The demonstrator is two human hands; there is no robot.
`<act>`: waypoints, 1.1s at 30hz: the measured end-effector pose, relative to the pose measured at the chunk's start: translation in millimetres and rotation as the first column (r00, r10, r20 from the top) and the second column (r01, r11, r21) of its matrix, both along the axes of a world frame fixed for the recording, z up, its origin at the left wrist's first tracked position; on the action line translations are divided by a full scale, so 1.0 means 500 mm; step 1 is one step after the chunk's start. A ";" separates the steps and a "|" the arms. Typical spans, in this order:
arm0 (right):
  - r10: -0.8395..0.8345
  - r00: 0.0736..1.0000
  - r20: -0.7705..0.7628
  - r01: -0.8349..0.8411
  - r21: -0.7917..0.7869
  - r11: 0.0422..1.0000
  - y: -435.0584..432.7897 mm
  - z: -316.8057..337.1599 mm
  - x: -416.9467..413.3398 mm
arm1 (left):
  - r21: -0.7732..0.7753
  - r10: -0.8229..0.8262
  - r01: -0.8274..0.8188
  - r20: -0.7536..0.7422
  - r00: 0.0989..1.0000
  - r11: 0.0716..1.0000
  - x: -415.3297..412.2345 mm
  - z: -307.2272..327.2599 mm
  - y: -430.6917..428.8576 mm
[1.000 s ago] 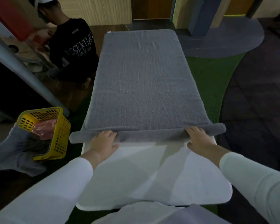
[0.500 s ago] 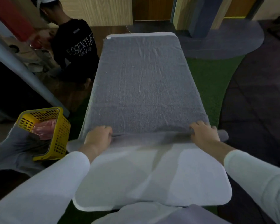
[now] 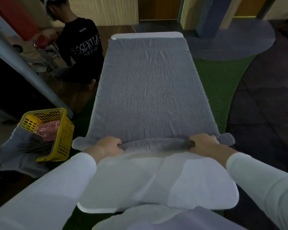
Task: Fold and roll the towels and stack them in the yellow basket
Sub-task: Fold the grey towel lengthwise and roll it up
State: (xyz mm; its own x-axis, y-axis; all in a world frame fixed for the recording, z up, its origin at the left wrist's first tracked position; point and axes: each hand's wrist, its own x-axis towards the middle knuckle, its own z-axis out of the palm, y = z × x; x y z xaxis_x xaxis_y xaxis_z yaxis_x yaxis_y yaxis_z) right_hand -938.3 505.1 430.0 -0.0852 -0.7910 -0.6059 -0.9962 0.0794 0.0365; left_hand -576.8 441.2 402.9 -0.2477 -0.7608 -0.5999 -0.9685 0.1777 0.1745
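Grey towel (image 3: 148, 90) lies lengthwise on the white table (image 3: 156, 185), flat over most of its run, with its 6 o'clock end wound into a roll (image 3: 155, 144) across the full width. Left hand (image 3: 106, 146) sits at the roll's 9 o'clock part and right hand (image 3: 203, 142) at its 3 o'clock part, both with fingers curled over the top and clenched on it; short stubs of roll stick out past each hand. Against a second ago, the roll is fatter and lies further toward 12 o'clock, more bare table shows behind it, and a white strip of table is now uncovered at the towel's 12 o'clock edge, so the cloth seems to be drawn in as it winds. The hands lay flatter then; now they grip. Judgement: rolling is under way but early, with most of the length still to take up, and the middle of the roll bows slightly, so even pressure matters. Yellow basket (image 3: 63, 128) stands off the table at 9 o'clock, holding something pink (image 3: 47, 131), with grey cloth (image 3: 18, 150) heaped beside it. Another person (image 3: 80, 47) bends at 11 o'clock.
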 end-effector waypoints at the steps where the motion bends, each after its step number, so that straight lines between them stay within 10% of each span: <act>1: -0.008 0.999 0.035 0.004 0.117 0.993 -0.004 0.015 -0.005 | 0.096 0.014 -0.012 -0.020 1.000 0.995 0.003 0.011 -0.003; 3: -0.034 0.997 0.067 0.020 0.198 0.980 -0.011 0.027 -0.022 | 0.026 -0.067 0.067 -0.012 0.998 0.997 0.014 0.023 -0.010; 7: -0.173 0.979 0.110 0.196 -0.250 0.948 -0.013 0.001 -0.040 | -0.416 0.003 -0.082 -0.187 0.982 0.906 0.021 -0.010 0.000; 11: -0.126 0.983 0.134 0.141 -0.105 0.985 0.013 -0.025 -0.012 | -0.362 0.001 -0.128 -0.332 0.943 0.923 0.012 -0.054 0.036; 18: 0.021 0.992 -0.127 -0.042 -0.167 0.985 0.020 -0.023 0.007 | -0.431 -0.071 0.083 0.045 0.996 0.898 -0.005 -0.042 0.032; 23: 0.011 0.998 -0.061 -0.002 0.142 0.990 0.011 0.019 -0.001 | 0.103 -0.089 0.089 -0.004 0.996 0.991 0.002 0.012 -0.020; 27: -0.108 0.989 -0.100 0.092 -0.158 0.983 0.014 0.021 -0.019 | -0.354 -0.009 -0.024 -0.092 0.996 0.935 0.012 0.008 -0.013; 33: -0.081 0.996 -0.021 0.078 -0.118 0.990 0.043 -0.014 0.002 | -0.306 0.060 -0.121 -0.201 0.978 0.944 -0.006 -0.049 0.047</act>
